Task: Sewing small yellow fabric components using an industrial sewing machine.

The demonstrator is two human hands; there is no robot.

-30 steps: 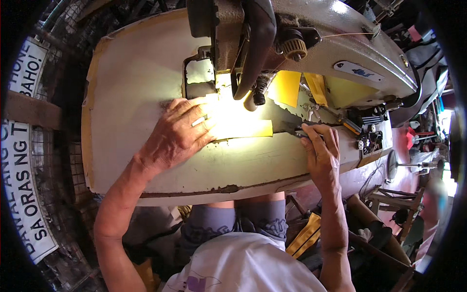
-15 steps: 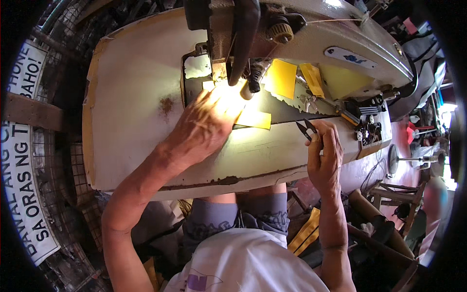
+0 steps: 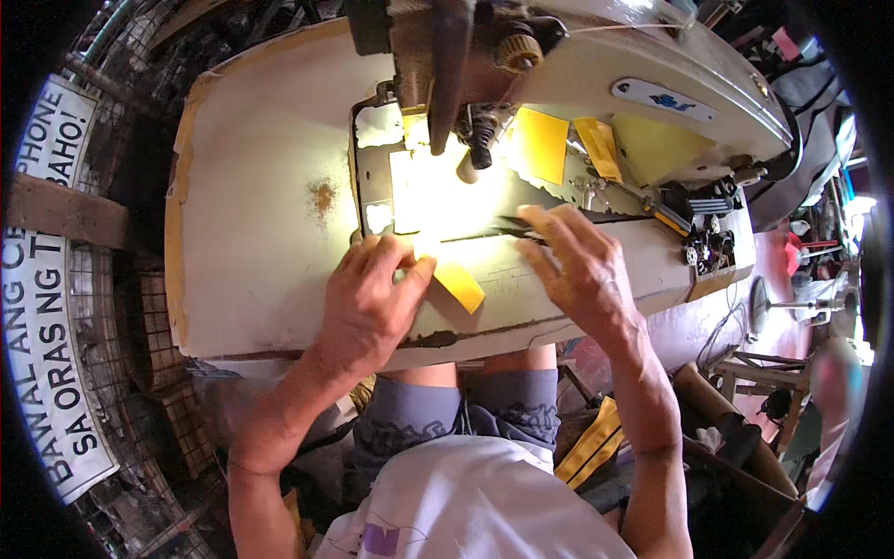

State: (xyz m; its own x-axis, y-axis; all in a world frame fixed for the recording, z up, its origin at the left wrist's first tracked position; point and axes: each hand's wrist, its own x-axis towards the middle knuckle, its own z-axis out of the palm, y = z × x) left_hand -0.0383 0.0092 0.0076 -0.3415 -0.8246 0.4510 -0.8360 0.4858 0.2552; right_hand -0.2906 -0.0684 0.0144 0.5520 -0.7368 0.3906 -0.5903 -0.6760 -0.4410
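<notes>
My left hand (image 3: pixel 374 293) pinches one end of a small yellow strip (image 3: pixel 459 287) just in front of the sewing machine's needle area. The strip's free end slants toward the table's near edge. Black thread snips (image 3: pixel 510 231) are in my right hand (image 3: pixel 591 270), their blades pointing left toward the strip but apart from it. Blur hides how far the blades are spread. Above my hands stands the head of the sewing machine (image 3: pixel 643 56), its lamp glaring over the needle plate so that details there wash out.
Several yellow pieces (image 3: pixel 540 147) lie under the machine's arm. A screwdriver (image 3: pixel 666 216) and a tray of bobbins (image 3: pixel 710 247) sit at the table's right. The white sewing table (image 3: pixel 251 168) has a worn near edge. A wire mesh wall with signs (image 3: pixel 65 373) stands at left.
My left hand has drawn back from the needle area toward me, bringing the yellow strip along. My right hand with the snips has moved left, closer to the strip.
</notes>
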